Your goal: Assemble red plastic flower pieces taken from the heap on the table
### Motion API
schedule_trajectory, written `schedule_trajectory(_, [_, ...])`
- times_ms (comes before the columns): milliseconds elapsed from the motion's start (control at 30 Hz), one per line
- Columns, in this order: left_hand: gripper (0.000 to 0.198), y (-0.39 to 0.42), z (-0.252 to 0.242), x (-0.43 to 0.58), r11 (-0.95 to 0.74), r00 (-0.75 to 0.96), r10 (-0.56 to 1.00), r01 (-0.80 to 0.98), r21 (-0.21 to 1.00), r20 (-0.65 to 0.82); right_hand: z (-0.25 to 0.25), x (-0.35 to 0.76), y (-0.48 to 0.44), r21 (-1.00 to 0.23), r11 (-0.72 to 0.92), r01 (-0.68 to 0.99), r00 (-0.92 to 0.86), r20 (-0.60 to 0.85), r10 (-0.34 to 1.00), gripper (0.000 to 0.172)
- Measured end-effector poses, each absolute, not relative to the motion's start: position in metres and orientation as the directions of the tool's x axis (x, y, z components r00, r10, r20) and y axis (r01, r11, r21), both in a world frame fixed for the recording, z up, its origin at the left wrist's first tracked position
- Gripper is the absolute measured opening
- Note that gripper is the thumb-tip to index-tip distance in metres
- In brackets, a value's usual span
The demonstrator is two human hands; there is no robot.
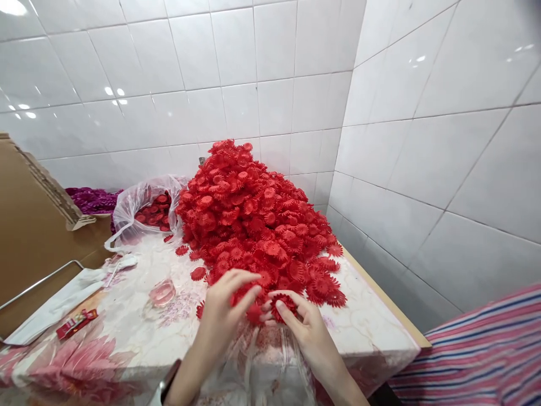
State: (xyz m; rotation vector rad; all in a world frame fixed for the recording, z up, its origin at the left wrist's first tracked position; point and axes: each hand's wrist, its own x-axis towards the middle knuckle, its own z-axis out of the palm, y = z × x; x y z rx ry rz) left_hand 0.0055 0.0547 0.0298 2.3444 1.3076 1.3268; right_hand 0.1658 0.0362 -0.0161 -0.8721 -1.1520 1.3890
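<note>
A tall heap of red disc-shaped pieces with fringed, petal-like edges [253, 214] stands on the table. At its front edge my left hand [226, 301] has thumb and fingers apart, with loose red pieces just behind and below them. My right hand [302, 321] pinches a darker red fringed piece [282, 308] between thumb and fingers; whether it is one piece or a small stack I cannot tell. Both hands are close together over the table's front edge. Below them hangs a clear plastic bag [270, 361], its mouth partly hidden by my hands.
A plastic bag [127, 217] with darker red pieces stands left of the heap, before purple pieces [93, 200]. Further left is a cardboard box [38, 214]. A clear round object [163, 293] and a red wrapper [76, 323] lie on the flowered tablecloth [139, 338]. Tiled walls close off the back and right.
</note>
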Motion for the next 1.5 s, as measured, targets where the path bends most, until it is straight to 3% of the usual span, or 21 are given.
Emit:
schedule_trajectory(233, [0.018, 0.029, -0.01, 0.017, -0.615, 0.237, 0.745, 0.607, 0.503, 0.624, -0.025, 0.159, 0.04, -0.969, 0.079, -0.232, -0.063, 0.096, 0.993, 0.033])
schedule_trajectory(633, [0.019, 0.023, -0.012, 0.024, -0.582, 0.121, 0.727, 0.631, 0.513, 0.676, -0.017, 0.156, 0.031, -0.979, 0.043, -0.2, -0.096, 0.063, 0.993, 0.039])
schedule_trajectory(733, [0.018, 0.025, -0.016, 0.022, -0.618, 0.136, 0.661, 0.657, 0.433, 0.738, -0.014, 0.156, 0.025, -0.987, 0.018, -0.158, -0.159, 0.044, 0.986, 0.043])
schedule_trajectory(867, [0.014, 0.025, -0.02, 0.025, -0.646, 0.186, 0.508, 0.728, 0.229, 0.841, -0.01, 0.154, 0.016, -0.998, 0.059, -0.016, -0.168, 0.061, 0.984, 0.049])
schedule_trajectory(967, [0.011, 0.023, -0.02, 0.03, -0.602, 0.216, 0.439, 0.791, 0.107, 0.872, -0.008, 0.149, 0.013, -0.987, 0.127, 0.098, -0.155, 0.111, 0.982, 0.044])
schedule_trajectory(1100, [0.01, 0.029, -0.008, 0.021, -0.52, 0.207, 0.398, 0.853, 0.034, 0.894, -0.009, 0.147, 0.01, -0.943, 0.188, 0.276, -0.084, 0.171, 0.982, 0.036])
schedule_trajectory(1200, [0.009, 0.05, 0.012, -0.002, -0.387, 0.091, 0.353, 0.92, 0.056, 0.931, -0.013, 0.158, 0.01, -0.927, 0.144, 0.345, 0.005, 0.156, 0.988, 0.031])
schedule_trajectory(1300, [0.01, 0.084, 0.033, -0.024, -0.32, -0.062, 0.434, 0.922, 0.218, 0.899, -0.019, 0.172, 0.012, -0.937, 0.113, 0.331, 0.049, 0.136, 0.989, 0.031])
schedule_trajectory(1500, [0.019, 0.136, 0.041, -0.028, -0.397, 0.112, 0.672, 0.889, 0.228, 0.732, -0.029, 0.175, 0.02, -0.974, 0.081, 0.213, 0.023, 0.088, 0.996, 0.046])
